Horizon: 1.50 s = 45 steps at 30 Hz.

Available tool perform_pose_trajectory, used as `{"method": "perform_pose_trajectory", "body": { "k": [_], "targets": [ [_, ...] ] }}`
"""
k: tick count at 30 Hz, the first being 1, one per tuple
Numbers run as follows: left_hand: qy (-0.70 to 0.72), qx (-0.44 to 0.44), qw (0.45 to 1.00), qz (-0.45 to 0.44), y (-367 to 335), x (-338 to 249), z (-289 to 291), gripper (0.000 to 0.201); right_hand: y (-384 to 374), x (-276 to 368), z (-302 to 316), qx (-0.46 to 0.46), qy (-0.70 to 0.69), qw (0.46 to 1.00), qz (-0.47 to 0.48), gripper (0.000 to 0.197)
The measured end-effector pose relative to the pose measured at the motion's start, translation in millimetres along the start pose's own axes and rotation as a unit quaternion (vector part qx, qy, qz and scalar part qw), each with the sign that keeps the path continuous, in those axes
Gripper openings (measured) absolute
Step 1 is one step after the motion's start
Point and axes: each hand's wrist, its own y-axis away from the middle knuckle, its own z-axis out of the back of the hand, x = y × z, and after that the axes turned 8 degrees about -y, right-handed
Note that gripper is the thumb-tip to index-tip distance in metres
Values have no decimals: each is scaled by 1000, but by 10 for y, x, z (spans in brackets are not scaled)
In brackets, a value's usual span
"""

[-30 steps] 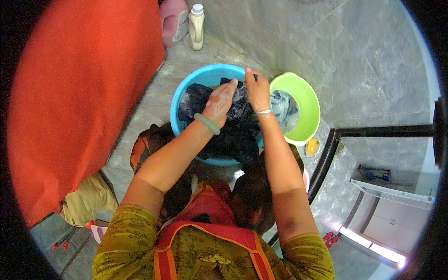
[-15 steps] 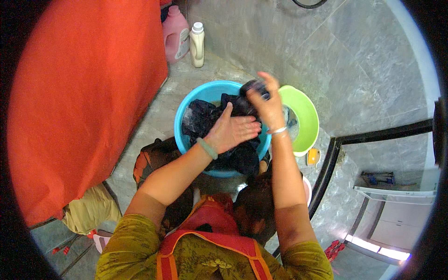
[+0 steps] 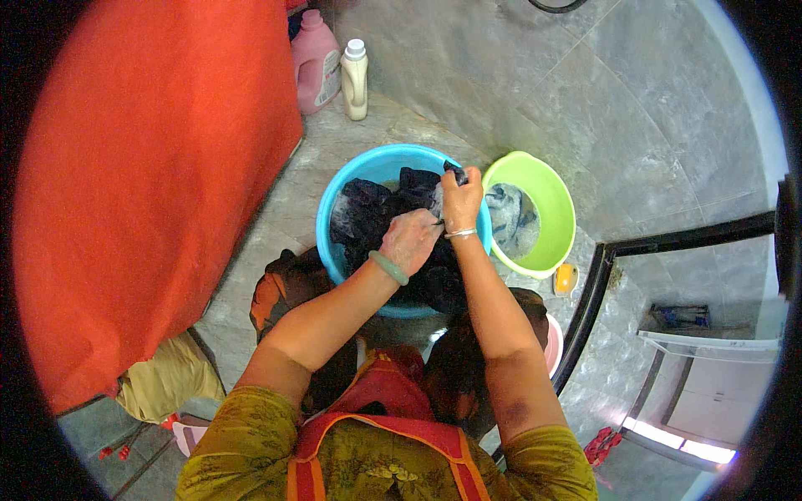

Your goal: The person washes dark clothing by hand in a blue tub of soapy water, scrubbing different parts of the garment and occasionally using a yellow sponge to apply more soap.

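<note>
A blue basin (image 3: pixel 323 219) on the floor in front of me holds wet black clothing (image 3: pixel 365 207) with some suds on it. Over its right side, my right hand (image 3: pixel 462 199) is closed in a fist around a bunched part of the cloth, which pokes out above the fingers. My left hand (image 3: pixel 411 242) lies just below and to the left, fingers curled onto the same cloth, knuckles up. A little dark fabric shows between the two hands. The fingertips of both are hidden.
A lime green basin (image 3: pixel 558 213) with sudsy water and grey-blue cloth (image 3: pixel 508 209) stands to the right. Near it lies a yellow soap bar (image 3: pixel 565 278). A pink jug (image 3: pixel 316 67) and a cream bottle (image 3: pixel 355 83) stand by the wall. A red cover (image 3: pixel 159 184) hangs at left.
My left hand has gone from flat and stretched out to closed on the cloth. My right hand has come down and left, from raised fingers to a fist.
</note>
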Motion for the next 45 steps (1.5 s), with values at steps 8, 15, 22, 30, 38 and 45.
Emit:
{"method": "perform_pose_trajectory", "body": {
  "k": [8,15,22,30,38,45],
  "targets": [
    [460,90,883,-26,-139,-202,184,41,670,248,-261,133,-98,978,129,17],
    [296,-70,943,132,-94,-233,-21,36,317,-138,-193,56,38,976,206,10],
    [181,-73,974,118,8,-157,-245,31,-56,-536,-94,15,-63,998,-16,15],
    [371,95,922,65,-194,-215,376,43,514,-451,-633,-48,259,926,269,15],
    [186,72,980,-17,-39,-141,225,32,582,-33,-417,161,548,789,227,33],
    [286,-46,948,130,67,-51,-108,32,-49,-114,-152,72,141,984,88,21]
  ]
}}
